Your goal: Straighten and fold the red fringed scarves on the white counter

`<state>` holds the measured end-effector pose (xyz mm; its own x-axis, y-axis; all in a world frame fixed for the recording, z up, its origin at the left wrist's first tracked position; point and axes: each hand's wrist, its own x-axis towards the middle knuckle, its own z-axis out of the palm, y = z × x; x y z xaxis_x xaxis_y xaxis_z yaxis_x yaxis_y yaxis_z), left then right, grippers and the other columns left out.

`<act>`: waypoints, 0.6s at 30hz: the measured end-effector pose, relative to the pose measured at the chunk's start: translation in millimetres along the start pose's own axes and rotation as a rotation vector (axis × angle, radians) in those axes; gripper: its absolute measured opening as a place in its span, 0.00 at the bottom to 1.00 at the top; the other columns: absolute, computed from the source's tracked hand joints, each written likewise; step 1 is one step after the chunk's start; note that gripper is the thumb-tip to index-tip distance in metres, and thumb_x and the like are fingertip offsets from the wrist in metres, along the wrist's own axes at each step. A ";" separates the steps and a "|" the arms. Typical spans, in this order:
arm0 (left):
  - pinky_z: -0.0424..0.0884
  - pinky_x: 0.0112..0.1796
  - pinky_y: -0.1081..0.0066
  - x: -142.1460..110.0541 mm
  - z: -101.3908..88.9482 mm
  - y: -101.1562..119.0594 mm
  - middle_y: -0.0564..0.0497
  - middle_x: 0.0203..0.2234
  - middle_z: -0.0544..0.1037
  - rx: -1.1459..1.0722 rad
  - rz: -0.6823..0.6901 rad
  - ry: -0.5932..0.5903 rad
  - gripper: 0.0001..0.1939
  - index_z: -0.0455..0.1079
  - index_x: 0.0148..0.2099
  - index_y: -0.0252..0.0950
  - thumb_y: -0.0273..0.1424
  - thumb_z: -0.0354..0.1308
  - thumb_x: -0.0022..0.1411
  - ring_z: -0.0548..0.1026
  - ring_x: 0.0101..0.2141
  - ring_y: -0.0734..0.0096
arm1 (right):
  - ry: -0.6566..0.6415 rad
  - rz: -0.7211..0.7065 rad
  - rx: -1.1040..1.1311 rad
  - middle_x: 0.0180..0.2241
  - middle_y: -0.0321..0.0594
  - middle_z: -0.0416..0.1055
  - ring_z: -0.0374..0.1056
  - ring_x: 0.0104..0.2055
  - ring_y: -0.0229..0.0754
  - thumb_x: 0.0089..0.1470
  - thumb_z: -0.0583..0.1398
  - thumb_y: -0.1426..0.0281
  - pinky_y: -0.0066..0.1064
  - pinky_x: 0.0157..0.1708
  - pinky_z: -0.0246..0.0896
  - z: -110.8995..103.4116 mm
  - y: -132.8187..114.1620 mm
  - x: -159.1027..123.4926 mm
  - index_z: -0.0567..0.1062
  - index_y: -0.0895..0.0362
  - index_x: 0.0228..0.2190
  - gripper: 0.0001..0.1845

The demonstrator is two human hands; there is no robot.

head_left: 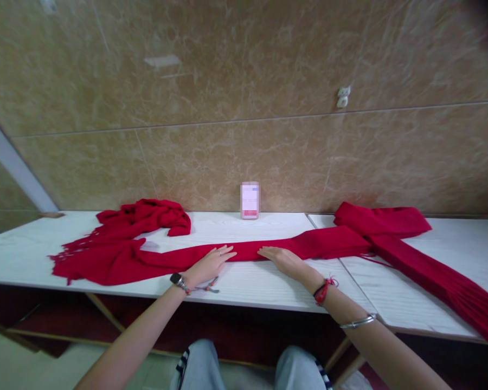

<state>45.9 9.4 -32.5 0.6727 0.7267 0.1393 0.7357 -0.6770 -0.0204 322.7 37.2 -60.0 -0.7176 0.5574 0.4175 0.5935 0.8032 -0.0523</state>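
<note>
A long red scarf [249,251] stretches across the white table in a narrow strip. Its left part spreads wider and ends in a fringe. My left hand [211,264] lies flat on the strip, fingers out and palm down. To its right, my right hand [283,261] also rests flat on the scarf, fingers extended, with a short stretch of cloth between the two hands. Neither hand grips the fabric. At the right, the strip meets another folded red scarf [415,260], whose pleated length runs toward the table's front right; where one cloth ends is hard to tell.
A crumpled red cloth [146,216] lies at the back left of the white table [244,290]. A phone [250,201] with a blurred screen leans upright against the tiled wall [244,157]. A small white hook [343,97] is on the wall. A seam divides the tabletop right of centre.
</note>
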 end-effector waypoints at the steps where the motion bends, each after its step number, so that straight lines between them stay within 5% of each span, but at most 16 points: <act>1: 0.52 0.55 0.65 -6.9 -1.0 -4.7 0.47 0.59 0.56 -0.009 -0.033 -0.028 0.28 0.54 0.60 0.36 0.17 0.41 0.57 0.53 0.58 0.70 | -0.007 -0.009 0.024 0.49 0.47 0.68 0.63 0.51 0.41 0.50 0.49 0.85 0.35 0.50 0.59 1.2 1.8 -0.8 0.68 0.60 0.48 0.24; 10: 0.48 0.56 0.63 -44.7 -23.0 -38.0 0.47 0.61 0.49 0.031 -0.209 -0.244 0.38 0.48 0.62 0.39 0.12 0.40 0.50 0.48 0.60 0.68 | 0.043 -0.048 -0.036 0.48 0.49 0.68 0.64 0.50 0.43 0.51 0.50 0.84 0.37 0.50 0.61 6.6 5.0 -1.9 0.70 0.62 0.47 0.22; 15: 0.41 0.57 0.55 -14.8 -29.9 -12.6 0.48 0.62 0.43 -0.048 -0.120 -0.308 0.29 0.44 0.63 0.43 0.27 0.45 0.61 0.39 0.61 0.62 | 0.059 -0.060 -0.107 0.47 0.49 0.69 0.65 0.49 0.45 0.53 0.51 0.80 0.37 0.50 0.60 6.7 2.8 1.9 0.70 0.63 0.46 0.19; 18: 0.40 0.57 0.58 13.4 -24.4 4.4 0.50 0.62 0.44 -0.127 -0.042 -0.253 0.25 0.44 0.63 0.45 0.39 0.39 0.66 0.40 0.61 0.64 | 0.012 -0.018 -0.089 0.47 0.51 0.68 0.65 0.49 0.45 0.53 0.50 0.81 0.36 0.50 0.59 3.8 0.7 2.6 0.70 0.65 0.47 0.20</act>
<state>56.2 13.4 -6.6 0.6517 0.7497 -0.1148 0.7584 -0.6430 0.1063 319.9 40.0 -62.4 -0.7245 0.5400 0.4284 0.6109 0.7909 0.0360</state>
